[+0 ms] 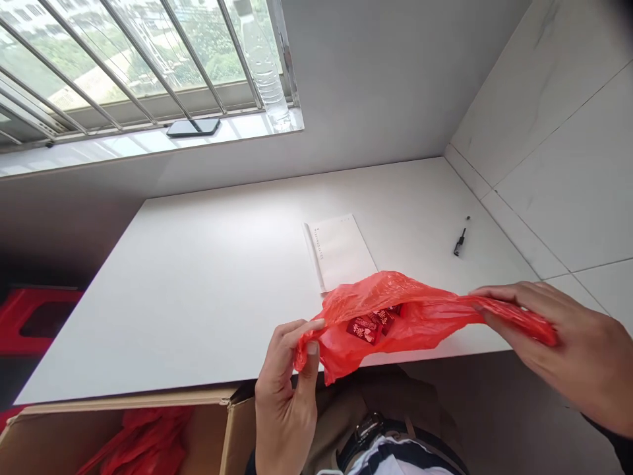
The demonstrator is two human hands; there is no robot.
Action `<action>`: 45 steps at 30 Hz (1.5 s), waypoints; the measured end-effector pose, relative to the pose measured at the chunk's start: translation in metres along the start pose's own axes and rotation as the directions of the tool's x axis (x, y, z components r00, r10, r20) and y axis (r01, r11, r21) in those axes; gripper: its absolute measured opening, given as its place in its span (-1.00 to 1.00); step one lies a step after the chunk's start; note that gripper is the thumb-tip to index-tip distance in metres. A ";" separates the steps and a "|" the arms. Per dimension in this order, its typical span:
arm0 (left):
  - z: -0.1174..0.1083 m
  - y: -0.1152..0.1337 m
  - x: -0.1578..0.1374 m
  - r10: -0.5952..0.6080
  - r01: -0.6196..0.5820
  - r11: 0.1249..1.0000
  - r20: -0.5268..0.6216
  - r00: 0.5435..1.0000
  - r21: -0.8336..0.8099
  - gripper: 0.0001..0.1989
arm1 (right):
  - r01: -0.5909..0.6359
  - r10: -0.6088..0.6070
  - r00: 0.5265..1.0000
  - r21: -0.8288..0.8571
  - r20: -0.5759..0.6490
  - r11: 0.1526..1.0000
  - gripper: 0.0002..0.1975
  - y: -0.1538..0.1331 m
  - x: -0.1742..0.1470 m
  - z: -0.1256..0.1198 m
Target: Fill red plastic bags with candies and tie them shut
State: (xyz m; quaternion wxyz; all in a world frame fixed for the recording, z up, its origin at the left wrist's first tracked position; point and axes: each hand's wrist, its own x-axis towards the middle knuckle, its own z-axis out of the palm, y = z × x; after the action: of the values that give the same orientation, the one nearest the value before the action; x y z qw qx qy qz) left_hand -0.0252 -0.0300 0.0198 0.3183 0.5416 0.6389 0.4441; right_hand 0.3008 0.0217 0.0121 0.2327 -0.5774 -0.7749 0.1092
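Observation:
A thin red plastic bag [395, 290] is stretched between my two hands at the table's near edge, its mouth facing me and partly open. My left hand [289, 382] pinches the bag's left end between thumb and fingers. At the other end, my right hand [568, 343] grips the gathered plastic, which bunches along the palm. Inside the bag lie several small dark red packets [370, 324] with pale printing; the folds hide part of them. Behind the bag, a white envelope-like paper sheet [341, 247] with a folded flap lies on the table, its near end covered by the bag.
On the white table [212, 277], an uncapped black pen [459, 243] and a small dark cap [467, 218] lie at the right. A cardboard box [227, 429] holding red plastic bags [148, 442] stands at lower left. The windowsill bears a phone [192, 127] and a clear bottle [267, 72].

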 end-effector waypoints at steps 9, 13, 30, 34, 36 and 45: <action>0.000 0.049 0.014 0.199 -0.197 0.980 -0.194 0.961 0.030 -0.70 | -0.075 0.120 0.989 0.389 -0.092 0.918 -0.78 -0.050 0.029 -0.041; 0.017 0.073 0.019 -0.049 0.022 0.956 -0.082 0.995 -0.293 -0.56 | 0.123 -0.180 0.983 0.650 0.022 0.750 -0.61 -0.084 0.046 -0.030; 0.024 0.061 0.021 -0.295 0.387 0.736 0.252 0.922 -0.555 -0.36 | 0.571 -0.562 0.815 0.352 -0.138 0.742 -0.81 -0.112 0.070 0.021; 0.021 0.056 0.022 -0.233 0.385 0.723 0.322 0.917 -0.573 -0.51 | 0.550 -0.561 0.821 0.419 -0.110 0.723 -0.81 -0.108 0.072 0.018; 0.021 0.055 0.025 -0.240 0.419 0.684 0.358 0.902 -0.597 -0.55 | 0.622 -0.656 0.753 0.383 -0.053 0.683 -0.74 -0.107 0.074 0.019; 0.013 0.052 0.027 -0.151 0.378 0.783 0.439 0.886 -0.493 -0.55 | 0.577 -0.623 0.778 0.486 -0.082 0.656 -0.84 -0.105 0.085 0.024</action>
State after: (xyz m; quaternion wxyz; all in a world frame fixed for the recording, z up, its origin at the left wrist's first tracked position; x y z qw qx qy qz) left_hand 0.0016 0.0005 0.0638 0.6408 0.4002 0.4756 0.4506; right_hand 0.1817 0.0715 0.0575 0.3566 -0.2054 -0.8783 0.2433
